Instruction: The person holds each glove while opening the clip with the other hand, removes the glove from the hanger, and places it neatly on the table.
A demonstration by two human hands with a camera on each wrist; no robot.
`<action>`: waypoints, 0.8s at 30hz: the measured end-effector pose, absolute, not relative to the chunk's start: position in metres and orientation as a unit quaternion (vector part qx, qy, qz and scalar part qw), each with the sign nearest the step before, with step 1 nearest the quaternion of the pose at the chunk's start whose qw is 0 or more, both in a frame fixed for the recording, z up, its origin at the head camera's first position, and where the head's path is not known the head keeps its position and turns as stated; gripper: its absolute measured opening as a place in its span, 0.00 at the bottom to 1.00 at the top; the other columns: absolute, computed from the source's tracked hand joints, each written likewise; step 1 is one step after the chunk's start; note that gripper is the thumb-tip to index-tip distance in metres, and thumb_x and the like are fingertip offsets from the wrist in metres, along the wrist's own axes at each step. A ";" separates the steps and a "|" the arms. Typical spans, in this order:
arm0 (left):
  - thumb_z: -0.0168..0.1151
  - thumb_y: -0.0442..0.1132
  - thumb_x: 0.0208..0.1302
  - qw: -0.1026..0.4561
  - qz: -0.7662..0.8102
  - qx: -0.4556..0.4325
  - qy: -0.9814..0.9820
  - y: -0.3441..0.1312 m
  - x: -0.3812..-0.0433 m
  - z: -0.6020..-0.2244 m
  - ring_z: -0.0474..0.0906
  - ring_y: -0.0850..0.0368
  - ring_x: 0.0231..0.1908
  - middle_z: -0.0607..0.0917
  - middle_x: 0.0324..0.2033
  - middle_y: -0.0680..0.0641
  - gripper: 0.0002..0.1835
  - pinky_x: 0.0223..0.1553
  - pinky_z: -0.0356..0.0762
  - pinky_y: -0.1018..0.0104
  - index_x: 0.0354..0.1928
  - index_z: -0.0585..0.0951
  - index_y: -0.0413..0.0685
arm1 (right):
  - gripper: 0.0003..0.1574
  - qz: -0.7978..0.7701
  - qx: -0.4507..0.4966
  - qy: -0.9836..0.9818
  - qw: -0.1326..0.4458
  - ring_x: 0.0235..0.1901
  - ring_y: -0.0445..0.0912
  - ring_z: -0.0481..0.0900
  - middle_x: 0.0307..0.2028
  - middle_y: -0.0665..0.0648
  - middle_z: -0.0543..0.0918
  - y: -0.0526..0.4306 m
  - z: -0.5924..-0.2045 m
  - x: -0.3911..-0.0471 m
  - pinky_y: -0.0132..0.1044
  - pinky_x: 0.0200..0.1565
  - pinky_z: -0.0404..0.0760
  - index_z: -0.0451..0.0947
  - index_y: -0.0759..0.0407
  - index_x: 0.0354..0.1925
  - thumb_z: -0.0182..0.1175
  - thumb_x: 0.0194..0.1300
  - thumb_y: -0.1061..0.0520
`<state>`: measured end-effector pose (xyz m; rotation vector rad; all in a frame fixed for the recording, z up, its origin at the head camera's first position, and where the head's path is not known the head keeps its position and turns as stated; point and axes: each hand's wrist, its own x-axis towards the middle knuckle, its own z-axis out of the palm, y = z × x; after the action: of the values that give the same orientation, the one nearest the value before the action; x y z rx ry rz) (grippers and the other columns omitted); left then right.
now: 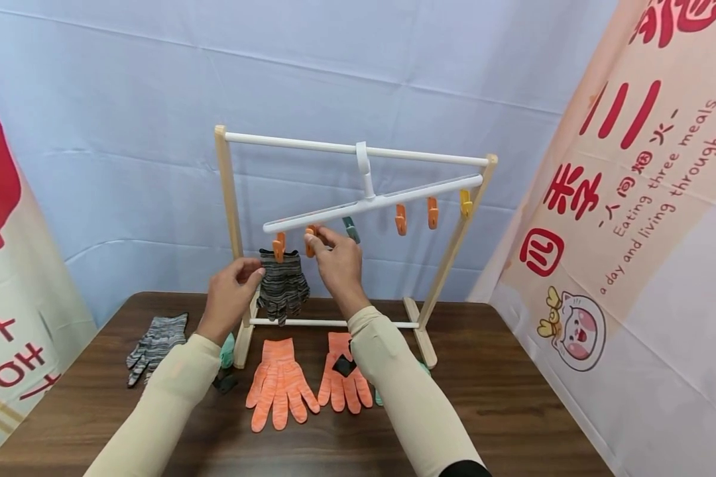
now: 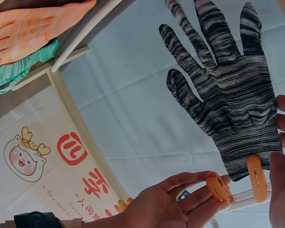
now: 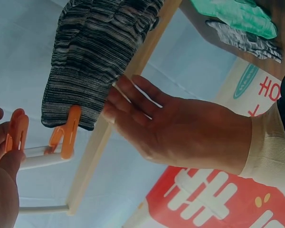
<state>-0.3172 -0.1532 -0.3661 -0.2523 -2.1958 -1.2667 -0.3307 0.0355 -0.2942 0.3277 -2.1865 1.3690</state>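
Observation:
A dark striped knit glove hangs fingers-down, its cuff caught by an orange clip near the low end of a tilted white hanger. My left hand is at the glove's side edge just under the cuff, thumb and fingertips pinching it. With thumb and fingers my right hand pinches a second orange clip on the hanger, beside the free corner of the cuff. In the right wrist view this clip stands a little apart from the cuff.
The hanger hooks onto a rack with wooden posts. Farther along hang a dark green clip, two orange clips and a yellow clip. On the table lie two orange gloves, a grey striped glove and green gloves.

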 end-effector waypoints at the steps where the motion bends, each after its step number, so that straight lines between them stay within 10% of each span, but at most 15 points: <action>1: 0.57 0.50 0.63 0.292 -0.474 -0.091 -0.826 -0.152 -0.318 -0.366 0.77 0.53 0.40 0.82 0.42 0.47 0.17 0.42 0.73 0.55 0.48 0.78 0.49 | 0.20 0.507 0.121 -0.811 0.267 0.36 0.37 0.79 0.38 0.44 0.83 0.036 -0.295 -0.331 0.34 0.28 0.73 0.79 0.41 0.50 0.60 0.59 0.42; 24: 0.56 0.48 0.64 0.261 -0.481 -0.047 -0.835 -0.148 -0.322 -0.362 0.74 0.54 0.36 0.79 0.35 0.50 0.09 0.37 0.71 0.57 0.41 0.77 0.52 | 0.23 0.531 0.149 -0.798 0.243 0.32 0.42 0.80 0.39 0.47 0.82 0.035 -0.297 -0.336 0.35 0.31 0.76 0.77 0.49 0.53 0.60 0.60 0.44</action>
<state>-0.3216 -0.1482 -0.3619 -0.1283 -2.2612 -1.3033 -0.3356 0.0351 -0.2972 0.4067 -2.1797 1.4515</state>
